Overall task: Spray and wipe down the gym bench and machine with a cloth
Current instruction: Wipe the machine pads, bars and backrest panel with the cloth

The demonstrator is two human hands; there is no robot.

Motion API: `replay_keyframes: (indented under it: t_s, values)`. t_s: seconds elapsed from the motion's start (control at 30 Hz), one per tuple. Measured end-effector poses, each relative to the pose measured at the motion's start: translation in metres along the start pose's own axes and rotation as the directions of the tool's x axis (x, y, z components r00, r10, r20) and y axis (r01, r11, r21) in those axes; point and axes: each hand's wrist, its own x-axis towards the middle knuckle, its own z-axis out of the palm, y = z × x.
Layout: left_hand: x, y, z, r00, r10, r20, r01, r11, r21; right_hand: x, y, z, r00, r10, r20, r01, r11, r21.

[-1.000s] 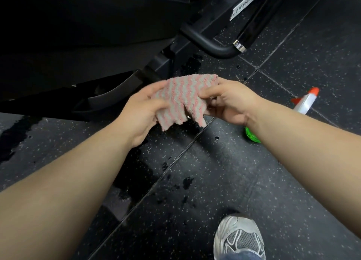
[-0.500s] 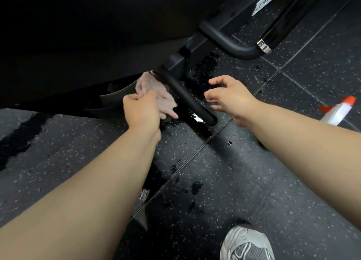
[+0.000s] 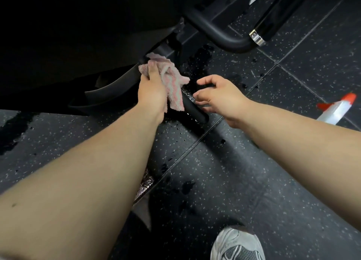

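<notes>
Left hand [image 3: 151, 92] grips cloth [image 3: 172, 83] on bar [image 3: 192, 108].

A fuzzy terry cloth [image 3: 170, 79] met a matt black machine bar [image 3: 195, 112], slick and shining where wet. The speckled rubber floor [image 3: 293, 181] looked dull and grainy, glossy in its puddles. A polished metal collar [image 3: 257, 37] gleamed; the spray bottle [image 3: 335, 109] was smooth plastic.

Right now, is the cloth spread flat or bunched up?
Bunched up: the left hand grips the pink-striped cloth in a wad against the black machine bar, loose corners sticking out.
</notes>
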Motion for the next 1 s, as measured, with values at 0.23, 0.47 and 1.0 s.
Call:
replay_keyframes:
  t_s: [0.23, 0.47, 1.0]
  values:
    - [-0.013, -0.023, 0.012, 0.993, 0.022, -0.117, -0.020, 1.000, 0.017, -0.003, 0.001, -0.008, 0.986, 0.106, 0.125, -0.083, 0.980, -0.178]
    - [-0.078, -0.097, 0.028, 0.988, -0.073, 0.134, 0.052, 0.987, 0.154, -0.011, 0.007, -0.015, 0.989, 0.127, 0.070, -0.124, 0.992, -0.035]
    - [-0.079, -0.061, 0.032, 0.885, -0.223, 0.408, 0.369, 0.871, -0.324, -0.021, -0.001, -0.043, 0.986, 0.075, -0.146, -0.056, 0.990, 0.126]
